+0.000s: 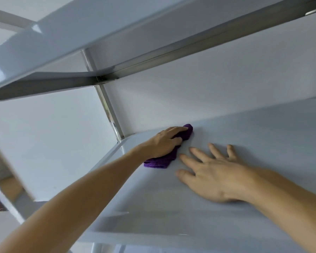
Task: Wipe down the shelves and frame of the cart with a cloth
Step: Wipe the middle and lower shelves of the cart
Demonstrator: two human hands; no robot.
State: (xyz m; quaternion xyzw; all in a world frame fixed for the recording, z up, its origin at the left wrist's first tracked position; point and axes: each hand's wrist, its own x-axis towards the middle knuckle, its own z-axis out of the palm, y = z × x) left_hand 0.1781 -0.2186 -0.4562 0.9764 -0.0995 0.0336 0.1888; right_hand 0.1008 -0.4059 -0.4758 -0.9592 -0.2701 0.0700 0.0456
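Observation:
A purple cloth [161,161] lies bunched on the cart's white shelf [244,136], close to the far left corner. My left hand [164,141] presses down on the cloth, fingers curled over its far end. My right hand [210,172] rests flat on the shelf just right of the cloth, fingers spread, holding nothing. A metal corner post [109,108] of the frame rises at the shelf's far left corner. Above it runs the upper shelf [102,31] with its metal rail [171,57].
A white wall [44,143] stands behind and left of the cart. The shelf has a raised rim [106,157] along its left side. A slanted white bar [7,156] and some wooden floor [9,187] show at the lower left.

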